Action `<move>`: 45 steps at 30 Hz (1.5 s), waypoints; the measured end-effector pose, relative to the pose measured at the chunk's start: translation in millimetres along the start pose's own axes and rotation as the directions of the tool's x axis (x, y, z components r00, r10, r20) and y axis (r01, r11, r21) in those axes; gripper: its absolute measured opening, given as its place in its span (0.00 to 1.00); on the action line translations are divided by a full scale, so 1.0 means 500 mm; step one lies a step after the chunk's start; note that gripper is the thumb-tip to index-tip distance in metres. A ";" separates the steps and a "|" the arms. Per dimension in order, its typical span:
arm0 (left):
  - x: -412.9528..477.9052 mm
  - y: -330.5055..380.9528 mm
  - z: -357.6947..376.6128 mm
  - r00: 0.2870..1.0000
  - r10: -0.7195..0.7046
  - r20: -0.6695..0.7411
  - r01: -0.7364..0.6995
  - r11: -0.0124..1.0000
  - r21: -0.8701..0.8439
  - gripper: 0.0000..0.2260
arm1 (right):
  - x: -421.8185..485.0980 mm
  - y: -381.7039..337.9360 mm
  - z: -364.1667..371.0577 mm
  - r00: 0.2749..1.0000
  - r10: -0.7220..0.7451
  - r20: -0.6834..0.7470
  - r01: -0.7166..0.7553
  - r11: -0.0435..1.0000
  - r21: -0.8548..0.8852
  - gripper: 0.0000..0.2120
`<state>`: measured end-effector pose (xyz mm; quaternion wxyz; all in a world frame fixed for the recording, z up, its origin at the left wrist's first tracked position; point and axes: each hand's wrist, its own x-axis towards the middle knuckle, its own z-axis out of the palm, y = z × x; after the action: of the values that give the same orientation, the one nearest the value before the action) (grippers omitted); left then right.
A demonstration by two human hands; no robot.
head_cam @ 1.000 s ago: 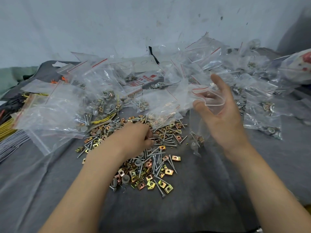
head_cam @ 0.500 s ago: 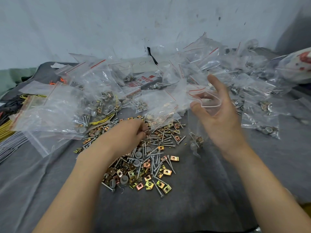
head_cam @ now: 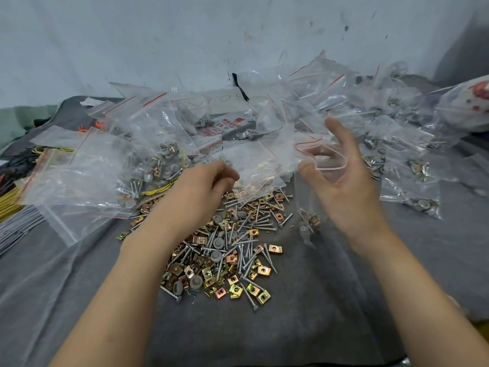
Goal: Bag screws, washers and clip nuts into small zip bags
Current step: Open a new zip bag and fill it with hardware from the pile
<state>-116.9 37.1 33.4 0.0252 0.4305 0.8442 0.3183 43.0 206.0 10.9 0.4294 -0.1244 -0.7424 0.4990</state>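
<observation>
Nearest me, on the grey cloth (head_cam: pixel 317 300), lay the loose stock: brass-coloured clip nuts (head_cam: pixel 263 270), long screws (head_cam: pixel 247 295) and grey washers (head_cam: pixel 195 282), heaped together with the screws pointing every way.

Above the heap's far edge hung my left hand (head_cam: pixel 203 186), fingers curled and tips bunched. Whether they pinched any part I could not tell.

To its right and slightly higher, my right hand (head_cam: pixel 346 192) gripped a small zip bag (head_cam: pixel 304 151) between thumb and fingers, holding its mouth spread wide. The opening faced left, toward the left hand, and the bag's body hung downward with a few parts already at the bottom.

I judged the coming move to be a short carry rightward and up into that mouth. The left hand was the nearer to the stock, and a slack clear bag (head_cam: pixel 254 170) drooped between hand and mouth.

Beyond lay heaps of filled bags (head_cam: pixel 420 192) at right, larger bags (head_cam: pixel 79 181) and yellow wire (head_cam: pixel 8 200) at left, then a pale wall (head_cam: pixel 158 35).
</observation>
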 end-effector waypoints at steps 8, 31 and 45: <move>0.005 0.018 0.000 0.995 -0.031 -0.090 0.018 0.990 -0.141 0.03 | 0.000 -0.004 -0.001 1.000 0.013 -0.001 -0.013 1.000 -0.009 0.29; 0.031 0.175 -0.020 0.937 0.332 -0.113 -0.350 0.909 -0.227 0.09 | -0.011 -0.008 0.021 0.995 0.037 0.088 -0.040 0.999 0.028 0.31; 0.049 0.116 0.017 0.988 0.084 0.127 -0.002 0.843 -0.539 0.14 | 0.021 -0.021 -0.008 0.983 0.114 0.145 -0.160 0.917 0.365 0.31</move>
<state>-88.5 84.5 65.0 0.1987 0.4471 0.7075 0.5100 42.6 210.0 25.8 0.3635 -0.0614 -0.6475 0.6670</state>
